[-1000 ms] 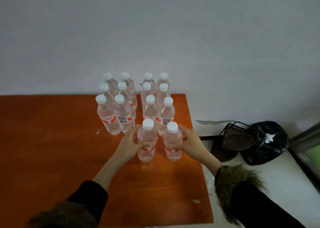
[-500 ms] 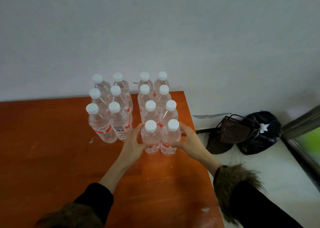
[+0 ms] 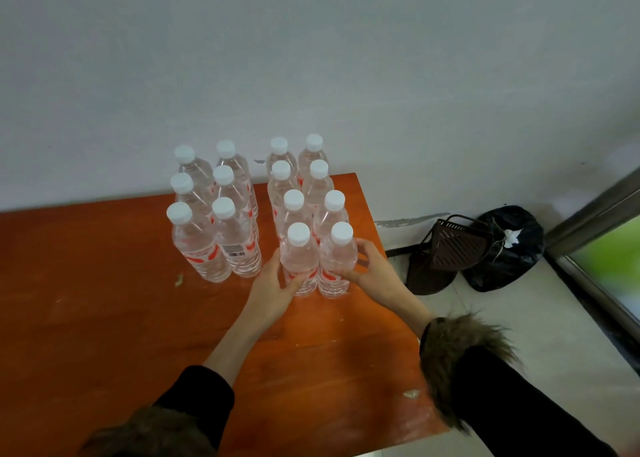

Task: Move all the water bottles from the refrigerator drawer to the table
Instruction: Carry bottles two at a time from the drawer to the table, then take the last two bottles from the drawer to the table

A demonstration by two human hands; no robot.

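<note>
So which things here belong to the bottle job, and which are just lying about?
Job: bottles on the table; left hand and right hand, each gripping a front bottle.

Lying about: dark basket, black bag on the floor; scraps on the table.

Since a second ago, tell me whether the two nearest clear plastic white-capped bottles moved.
Yes. The two nearest clear plastic white-capped bottles slid away from the person, closing the gap to the standing row behind, each held by the left hand and right hand.
</note>
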